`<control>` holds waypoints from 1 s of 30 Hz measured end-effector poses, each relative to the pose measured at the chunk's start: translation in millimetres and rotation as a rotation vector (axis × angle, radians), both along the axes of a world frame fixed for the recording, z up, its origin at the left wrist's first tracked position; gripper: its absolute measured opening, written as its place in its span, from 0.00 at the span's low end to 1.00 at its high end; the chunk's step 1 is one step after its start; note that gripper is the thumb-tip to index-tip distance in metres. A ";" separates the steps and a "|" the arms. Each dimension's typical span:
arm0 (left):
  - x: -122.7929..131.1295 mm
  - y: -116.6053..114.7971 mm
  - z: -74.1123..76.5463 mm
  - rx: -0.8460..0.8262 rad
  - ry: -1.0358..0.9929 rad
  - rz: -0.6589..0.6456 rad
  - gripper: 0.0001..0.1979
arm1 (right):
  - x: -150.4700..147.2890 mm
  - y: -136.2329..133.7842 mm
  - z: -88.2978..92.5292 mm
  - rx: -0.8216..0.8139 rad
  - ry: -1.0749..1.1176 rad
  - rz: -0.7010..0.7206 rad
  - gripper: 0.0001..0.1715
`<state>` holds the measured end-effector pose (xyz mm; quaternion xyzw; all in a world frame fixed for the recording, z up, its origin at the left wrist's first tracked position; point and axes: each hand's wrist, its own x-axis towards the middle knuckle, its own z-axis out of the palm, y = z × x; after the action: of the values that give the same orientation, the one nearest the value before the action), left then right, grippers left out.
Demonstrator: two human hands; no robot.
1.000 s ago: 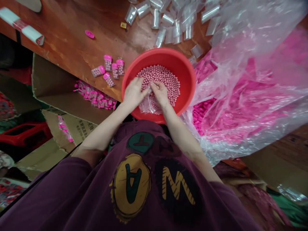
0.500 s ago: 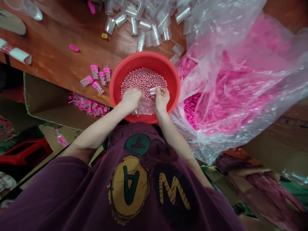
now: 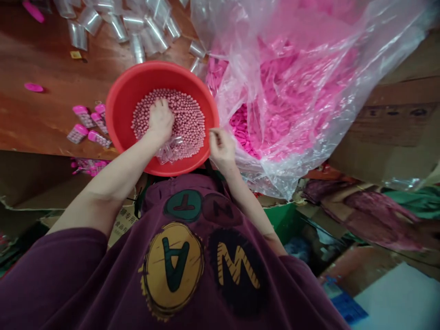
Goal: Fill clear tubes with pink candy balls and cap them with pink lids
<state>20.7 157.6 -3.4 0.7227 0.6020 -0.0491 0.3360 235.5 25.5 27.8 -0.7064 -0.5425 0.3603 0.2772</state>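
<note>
A red bowl (image 3: 118, 98) holds many small pink beads (image 3: 189, 121). My left hand (image 3: 161, 118) is down among the beads with its fingers curled. Its fingertips are hidden, and I cannot make out what they hold. Several clear plastic containers (image 3: 170, 150) lie on the beads near my left wrist. My right hand (image 3: 222, 147) is just outside the bowl's right rim, beside the plastic bag. Its fingers are pinched together, and anything between them is too small or hidden to name.
Clear containers (image 3: 118, 28) are heaped behind the bowl. A large plastic bag (image 3: 275, 172) of pink plastic pieces (image 3: 282, 110) spreads to the right. Pink-capped, bead-filled containers (image 3: 82, 115) lie left of the bowl. More fill a cardboard box (image 3: 27, 178) below the table edge.
My right hand has left the bowl for its right rim, and the clear container it held no longer shows there. My left hand has gone farther into the beads. The view has shifted right.
</note>
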 end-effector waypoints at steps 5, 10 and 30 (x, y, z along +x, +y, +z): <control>44.1 -28.2 -11.4 -0.058 -0.094 -0.060 0.17 | 88.4 -7.6 -35.6 -0.132 -0.391 -0.140 0.20; 50.3 -46.8 -5.1 -0.041 -0.255 -0.027 0.19 | 105.8 -3.0 -48.7 -0.310 -0.571 0.008 0.18; 14.3 -76.6 72.9 -0.705 -1.381 0.798 0.12 | -19.4 47.2 34.8 0.047 0.557 -0.004 0.23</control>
<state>35.0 80.9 69.5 0.1798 0.4216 0.3380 0.8220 216.1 72.7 62.6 -0.5747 -0.4520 0.5275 0.4326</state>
